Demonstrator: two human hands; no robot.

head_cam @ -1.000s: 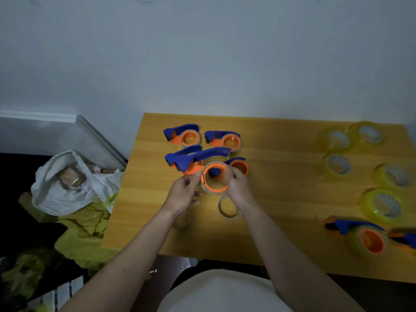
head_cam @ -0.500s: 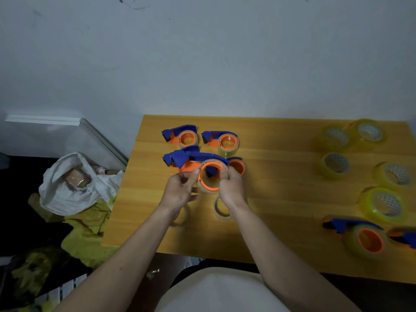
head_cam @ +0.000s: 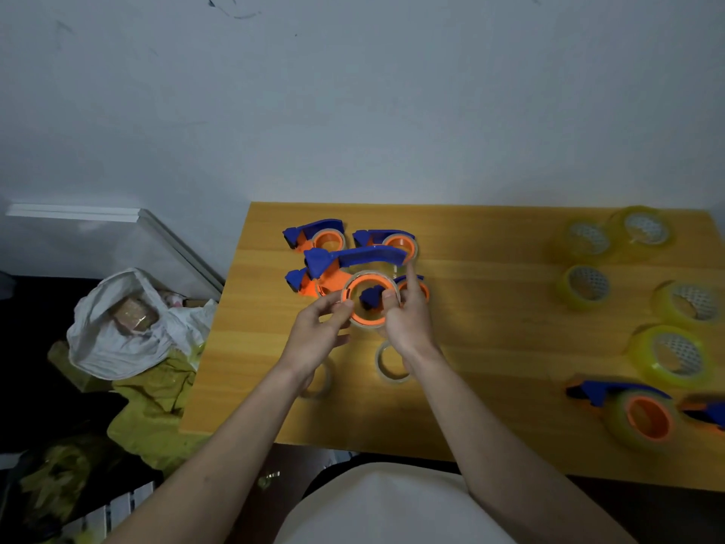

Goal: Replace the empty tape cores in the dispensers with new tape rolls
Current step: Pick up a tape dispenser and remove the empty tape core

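Observation:
Above the wooden table (head_cam: 490,327) I hold a blue and orange tape dispenser (head_cam: 353,261) with a thin empty core (head_cam: 370,298) on its orange wheel. My left hand (head_cam: 317,335) pinches the core's left rim. My right hand (head_cam: 408,312) grips the right rim, thumb inside the ring, index finger raised. Three more dispensers with empty cores lie behind: two at the back (head_cam: 317,235) (head_cam: 392,241) and one partly hidden (head_cam: 416,286). Two loose empty cores (head_cam: 390,363) (head_cam: 317,380) lie under my wrists. Several new yellow tape rolls (head_cam: 584,286) sit at the right.
A dispenser loaded with a yellow roll (head_cam: 635,414) lies at the near right edge, with another dispenser (head_cam: 706,410) cut off beside it. A white bag (head_cam: 129,327) and yellow-green cloth (head_cam: 157,406) lie on the floor left of the table. A wall rises behind.
The dispenser in my hands has tilted so its blue handle sits higher. My right index finger has lifted off the ring and now points up. The view has shifted slightly.

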